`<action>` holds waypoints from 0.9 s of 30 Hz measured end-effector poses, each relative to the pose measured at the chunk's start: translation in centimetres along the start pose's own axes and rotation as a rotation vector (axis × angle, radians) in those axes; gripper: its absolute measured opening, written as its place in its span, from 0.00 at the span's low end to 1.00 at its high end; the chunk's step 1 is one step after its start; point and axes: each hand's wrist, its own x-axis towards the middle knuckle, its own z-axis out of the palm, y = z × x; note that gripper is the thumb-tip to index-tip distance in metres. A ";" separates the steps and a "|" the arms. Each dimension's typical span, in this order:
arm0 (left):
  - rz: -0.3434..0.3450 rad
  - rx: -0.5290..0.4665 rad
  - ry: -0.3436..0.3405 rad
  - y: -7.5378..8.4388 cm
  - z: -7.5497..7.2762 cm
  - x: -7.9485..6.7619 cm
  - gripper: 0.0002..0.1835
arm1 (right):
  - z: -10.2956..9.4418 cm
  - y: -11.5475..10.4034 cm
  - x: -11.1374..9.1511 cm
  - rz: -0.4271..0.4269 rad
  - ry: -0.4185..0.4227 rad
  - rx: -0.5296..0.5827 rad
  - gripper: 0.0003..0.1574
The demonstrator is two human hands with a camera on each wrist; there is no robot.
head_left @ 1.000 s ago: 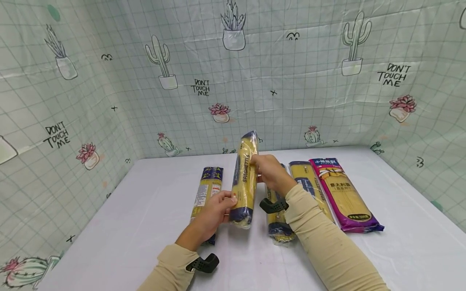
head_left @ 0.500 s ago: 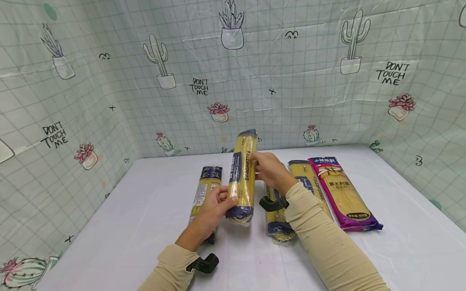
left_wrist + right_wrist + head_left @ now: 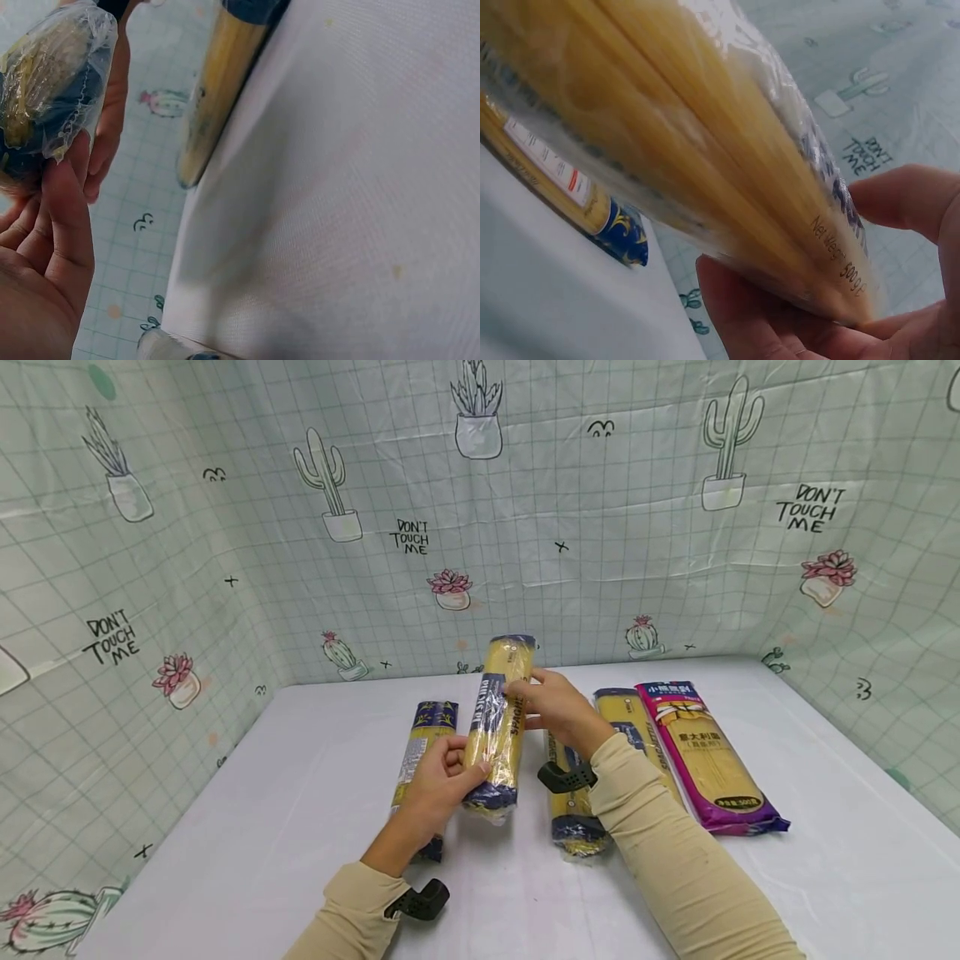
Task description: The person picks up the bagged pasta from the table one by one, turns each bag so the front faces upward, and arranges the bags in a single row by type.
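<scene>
Both hands hold a clear-wrapped spaghetti packet [image 3: 495,727] with dark blue ends, tilted above the table in the head view. My left hand [image 3: 435,783] grips its lower left end, the thumb lying over the front. Near the upper right edge, my right hand [image 3: 557,703] pinches the packet, with thumb and fingers on opposite faces. The left wrist view shows the crinkled end of the packet [image 3: 56,90] above the left hand [image 3: 45,262]. Yellow strands of the packet [image 3: 682,150] fill much of the right wrist view, beside the right hand [image 3: 907,285].
Behind the left hand lies a blue-ended pasta packet [image 3: 437,717] on the white table [image 3: 315,793]. Under the right forearm is another spaghetti packet [image 3: 577,828], partly hidden. Beside it lie a similar packet [image 3: 619,703] and a pink-purple pasta packet [image 3: 708,752]. A patterned cloth [image 3: 562,602] stands behind.
The held spaghetti packet has turned so its blue front label faces the head camera more, and its top leans further back. The right thumb now lies over the front. The left hand keeps its grip.
</scene>
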 end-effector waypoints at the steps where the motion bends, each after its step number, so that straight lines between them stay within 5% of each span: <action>1: 0.001 0.011 -0.002 0.1 0.0 0.0 0.24 | 0.0 0.1 0.1 -0.005 0.002 0.000 0.41; 12: -0.083 0.093 -0.020 0.0 0.3 -0.1 0.27 | 0.0 0.6 0.3 -0.026 0.066 0.034 0.52; 20: -0.258 -0.134 -0.165 -0.2 -0.8 0.1 0.23 | 0.0 0.9 0.3 -0.038 0.028 0.021 0.44; 27: -0.265 -0.106 -0.243 -0.6 -0.9 0.1 0.23 | 0.0 0.9 0.3 -0.036 0.000 0.061 0.47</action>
